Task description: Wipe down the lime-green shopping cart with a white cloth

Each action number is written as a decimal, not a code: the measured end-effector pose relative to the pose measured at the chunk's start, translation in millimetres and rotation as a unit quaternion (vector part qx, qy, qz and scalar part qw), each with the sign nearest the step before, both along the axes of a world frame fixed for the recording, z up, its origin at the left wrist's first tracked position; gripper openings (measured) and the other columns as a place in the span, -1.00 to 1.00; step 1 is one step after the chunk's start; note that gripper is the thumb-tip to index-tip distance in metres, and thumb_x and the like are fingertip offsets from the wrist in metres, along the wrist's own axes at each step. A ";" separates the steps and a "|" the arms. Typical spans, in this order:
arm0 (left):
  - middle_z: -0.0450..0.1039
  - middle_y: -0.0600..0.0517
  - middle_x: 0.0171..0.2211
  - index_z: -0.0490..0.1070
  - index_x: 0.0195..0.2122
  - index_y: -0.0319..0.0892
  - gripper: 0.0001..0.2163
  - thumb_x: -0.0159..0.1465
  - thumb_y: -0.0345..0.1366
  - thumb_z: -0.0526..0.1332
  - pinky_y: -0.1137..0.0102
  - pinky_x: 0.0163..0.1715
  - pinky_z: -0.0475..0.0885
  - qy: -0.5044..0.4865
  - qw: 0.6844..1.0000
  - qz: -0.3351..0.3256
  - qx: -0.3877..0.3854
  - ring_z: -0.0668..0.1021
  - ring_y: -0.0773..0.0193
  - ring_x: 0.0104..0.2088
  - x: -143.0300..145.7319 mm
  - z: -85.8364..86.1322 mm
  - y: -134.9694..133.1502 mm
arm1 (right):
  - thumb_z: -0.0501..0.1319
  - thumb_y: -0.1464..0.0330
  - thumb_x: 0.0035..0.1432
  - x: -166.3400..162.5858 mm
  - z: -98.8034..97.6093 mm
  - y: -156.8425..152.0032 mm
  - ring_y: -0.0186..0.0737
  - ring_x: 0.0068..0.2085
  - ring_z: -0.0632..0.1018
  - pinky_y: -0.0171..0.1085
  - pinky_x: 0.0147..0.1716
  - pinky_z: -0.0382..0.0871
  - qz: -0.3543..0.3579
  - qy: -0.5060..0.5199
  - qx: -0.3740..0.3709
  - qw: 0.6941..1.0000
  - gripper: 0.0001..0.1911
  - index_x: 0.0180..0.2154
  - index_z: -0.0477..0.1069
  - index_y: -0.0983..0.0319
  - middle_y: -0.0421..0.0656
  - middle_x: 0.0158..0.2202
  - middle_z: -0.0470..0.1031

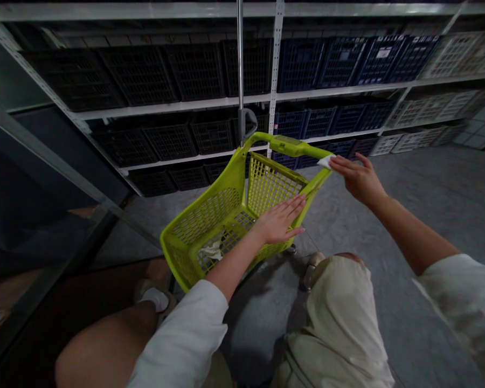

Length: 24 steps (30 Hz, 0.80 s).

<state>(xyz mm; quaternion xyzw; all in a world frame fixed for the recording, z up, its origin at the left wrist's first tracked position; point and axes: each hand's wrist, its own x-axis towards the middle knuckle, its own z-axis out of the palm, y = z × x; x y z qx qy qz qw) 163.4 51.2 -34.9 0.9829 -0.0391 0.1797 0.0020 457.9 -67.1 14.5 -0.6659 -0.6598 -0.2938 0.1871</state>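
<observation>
A yellow-green plastic shopping cart [210,215] stands on the floor before me, its basket walls pierced by a grid of holes. My left hand [281,220] lies with fingers stretched along the cart's near side rim. At the right end of the handle bar, my right hand [355,175] presses a small white wipe [326,161] against the frame, its fingers closed on it. Inside the basket lies a crumpled white piece [213,250], possibly tissue. A grey loop on a metal pole [241,64] rises at the handle's left end.
White metal shelving [273,81] runs along the back, filled with black crates [194,70], blue crates [343,62] and pale crates [452,54]. A metal frame bar [117,207] slants at the left. Grey floor [436,199] extends to the right.
</observation>
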 end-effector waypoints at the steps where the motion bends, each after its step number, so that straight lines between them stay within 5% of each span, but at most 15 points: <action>1: -0.21 -0.23 0.48 -0.19 0.43 -0.39 -0.30 0.46 0.04 -0.12 0.21 0.43 -0.10 0.000 1.000 0.001 0.001 -0.16 0.16 0.48 0.3 0.2 0.1 | -0.03 0.62 0.21 -2.1 -2.8 1.0 -0.02 0.22 0.49 0.19 0.30 0.13 -0.016 0.007 0.016 1.000 -0.39 0.23 0.34 0.16 -0.01 0.24 0.42; 8: -0.22 -0.23 0.48 -0.22 0.43 -0.36 -0.28 0.44 0.07 -0.11 0.21 0.43 -0.11 0.003 1.000 0.008 0.007 -0.16 0.16 0.48 -0.2 0.5 1.2 | -0.01 0.64 0.23 -84.9 -38.4 -14.5 -0.14 0.29 0.40 0.03 0.26 0.21 0.093 -0.026 -0.005 0.995 -0.30 0.35 0.14 0.13 -0.05 0.29 0.35; 11: -0.23 -0.23 0.48 -0.23 0.43 -0.35 -0.29 0.44 0.07 -0.10 0.21 0.43 -0.11 0.004 1.000 0.005 0.004 -0.15 0.16 0.48 -1.4 -0.2 1.7 | -0.01 0.66 0.21 -62.7 -25.5 -14.5 -0.15 0.25 0.45 0.05 0.31 0.13 0.113 -0.043 -0.044 0.992 -0.25 0.35 0.13 0.03 -0.12 0.30 0.34; 16: -0.21 -0.23 0.48 -0.23 0.43 -0.36 -0.30 0.45 0.05 -0.11 0.23 0.43 -0.12 -0.002 1.000 0.004 0.001 -0.16 0.16 0.48 0.2 -1.6 1.5 | -0.01 0.62 0.23 -1.1 -1.4 0.7 -0.01 0.20 0.51 0.20 0.30 0.07 -0.012 -0.008 0.022 1.000 -0.36 0.27 0.30 0.06 -0.06 0.23 0.43; 19: -0.20 -0.23 0.48 -0.26 0.44 -0.35 -0.29 0.45 0.04 -0.10 0.22 0.43 -0.11 -0.006 1.000 0.000 -0.004 -0.16 0.17 0.48 2.2 -3.2 2.5 | 0.00 0.61 0.24 -23.0 -9.9 3.3 -0.03 0.20 0.51 0.21 0.32 0.04 -0.006 -0.010 0.027 1.000 -0.37 0.27 0.30 0.08 -0.05 0.22 0.45; 24: -0.19 -0.23 0.48 -0.27 0.44 -0.33 -0.28 0.45 0.05 -0.08 0.20 0.43 -0.10 -0.010 1.000 -0.001 -0.009 -0.15 0.16 0.47 1.3 -4.8 3.7 | 0.02 0.64 0.20 -72.7 -23.0 -4.9 -0.16 0.21 0.49 0.07 0.36 0.03 0.132 -0.046 -0.054 0.989 -0.29 0.32 0.21 0.07 -0.12 0.27 0.39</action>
